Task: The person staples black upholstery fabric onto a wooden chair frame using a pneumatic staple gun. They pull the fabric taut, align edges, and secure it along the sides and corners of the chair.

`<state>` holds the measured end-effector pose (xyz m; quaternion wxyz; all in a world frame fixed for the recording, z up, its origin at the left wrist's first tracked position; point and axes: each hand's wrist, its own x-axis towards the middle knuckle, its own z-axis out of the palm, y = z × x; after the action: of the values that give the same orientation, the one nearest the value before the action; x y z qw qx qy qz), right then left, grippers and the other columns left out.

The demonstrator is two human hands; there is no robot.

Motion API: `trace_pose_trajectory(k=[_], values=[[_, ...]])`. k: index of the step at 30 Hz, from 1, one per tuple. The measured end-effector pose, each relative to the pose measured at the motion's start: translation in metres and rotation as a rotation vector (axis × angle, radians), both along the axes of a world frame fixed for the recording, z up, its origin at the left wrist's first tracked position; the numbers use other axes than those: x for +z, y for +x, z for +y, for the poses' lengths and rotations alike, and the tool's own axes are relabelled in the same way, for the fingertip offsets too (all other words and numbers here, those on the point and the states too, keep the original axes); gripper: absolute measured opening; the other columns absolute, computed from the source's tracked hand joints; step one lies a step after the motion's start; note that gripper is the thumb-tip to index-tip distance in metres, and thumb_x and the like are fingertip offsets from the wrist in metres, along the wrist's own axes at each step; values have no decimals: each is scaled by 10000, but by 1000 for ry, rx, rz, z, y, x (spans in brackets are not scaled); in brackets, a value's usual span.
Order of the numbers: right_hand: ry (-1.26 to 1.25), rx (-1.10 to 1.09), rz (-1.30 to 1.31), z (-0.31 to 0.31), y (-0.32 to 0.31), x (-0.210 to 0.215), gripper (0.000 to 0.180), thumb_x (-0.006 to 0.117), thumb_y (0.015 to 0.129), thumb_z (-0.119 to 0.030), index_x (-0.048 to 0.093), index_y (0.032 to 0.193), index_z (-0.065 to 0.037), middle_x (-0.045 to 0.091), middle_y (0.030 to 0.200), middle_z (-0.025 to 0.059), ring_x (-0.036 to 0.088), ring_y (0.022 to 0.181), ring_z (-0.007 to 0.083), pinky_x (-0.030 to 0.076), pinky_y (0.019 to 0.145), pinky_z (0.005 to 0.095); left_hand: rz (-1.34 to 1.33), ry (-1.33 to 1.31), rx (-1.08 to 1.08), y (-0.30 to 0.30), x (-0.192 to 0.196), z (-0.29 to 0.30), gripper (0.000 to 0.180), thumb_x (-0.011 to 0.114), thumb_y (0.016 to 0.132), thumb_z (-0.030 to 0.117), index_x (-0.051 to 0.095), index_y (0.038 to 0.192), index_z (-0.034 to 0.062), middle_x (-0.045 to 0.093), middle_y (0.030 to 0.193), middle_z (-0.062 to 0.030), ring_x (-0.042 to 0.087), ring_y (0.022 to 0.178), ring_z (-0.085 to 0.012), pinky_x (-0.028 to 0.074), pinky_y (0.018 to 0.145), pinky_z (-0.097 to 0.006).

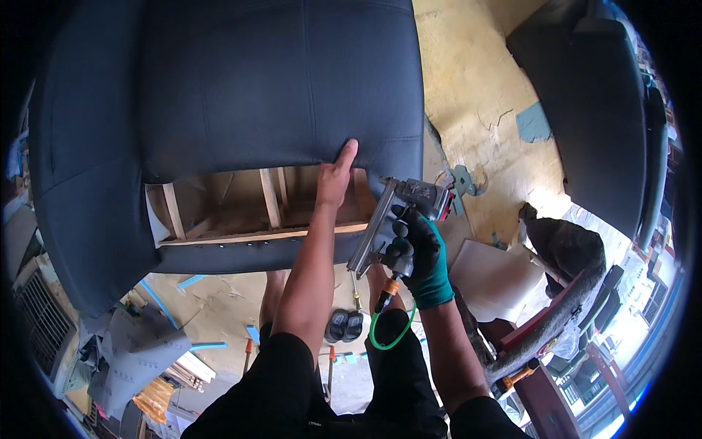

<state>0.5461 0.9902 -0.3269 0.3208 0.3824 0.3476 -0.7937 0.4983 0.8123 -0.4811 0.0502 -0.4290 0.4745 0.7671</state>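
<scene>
A black upholstered sofa (241, 88) fills the upper left, its wooden frame (270, 197) bare in a gap below the cover's lower edge. My left hand (337, 174), ungloved, grips that edge; its thumb lies on top of the cover and the other fingers are mostly hidden. In a green and black glove, my right hand (424, 252) is closed round the handle of a pneumatic staple gun (374, 228). The gun is held tilted by the cover's right corner. A green air hose (395, 345) loops from its orange and black fitting (387, 294).
Another black upholstered piece (585, 110) stands at the far right. A dark padded frame (548, 322) leans at the lower right, near a white sheet (496, 282). Sandals (344, 325), blue strips (191, 281) and a screwdriver (356, 298) lie on the floor. Grey wrapping (142, 351) is heaped at the lower left.
</scene>
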Motion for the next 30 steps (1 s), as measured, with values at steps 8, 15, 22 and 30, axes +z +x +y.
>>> trace_pose_trajectory(k=[8, 15, 22, 30], values=[[-381, -325, -40, -17, 6, -28, 225, 594, 1063, -282, 640, 1161, -85, 619, 856, -18, 551, 634, 70, 520, 586, 239, 67, -258, -182, 25, -22, -1, 553, 729, 962, 509, 745, 1030, -40, 717, 917, -75, 652, 864, -176, 527, 821, -367], [-795, -571, -127, -65, 14, -72, 120, 612, 1004, -245, 640, 992, -128, 570, 728, -84, 585, 768, 93, 503, 679, 301, -142, -173, -454, 18, -40, -21, 719, 698, 906, 667, 765, 975, -45, 754, 901, -142, 699, 884, -195, 525, 827, -356], [-923, -920, -95, -111, 19, -83, 93, 604, 985, -158, 629, 955, -73, 571, 739, -36, 561, 667, 97, 508, 763, 267, -238, -184, -677, -3, -34, -37, 755, 656, 884, 754, 755, 816, 8, 695, 733, -51, 654, 707, -164, 533, 722, -336], [-1024, -982, -79, -128, 15, -127, 120, 577, 997, -164, 640, 900, -131, 525, 681, -65, 613, 770, 122, 540, 710, 312, 689, -1535, -987, 5, -120, -54, 439, 629, 1000, 433, 695, 1213, 55, 729, 988, -40, 677, 873, -185, 548, 831, -372]])
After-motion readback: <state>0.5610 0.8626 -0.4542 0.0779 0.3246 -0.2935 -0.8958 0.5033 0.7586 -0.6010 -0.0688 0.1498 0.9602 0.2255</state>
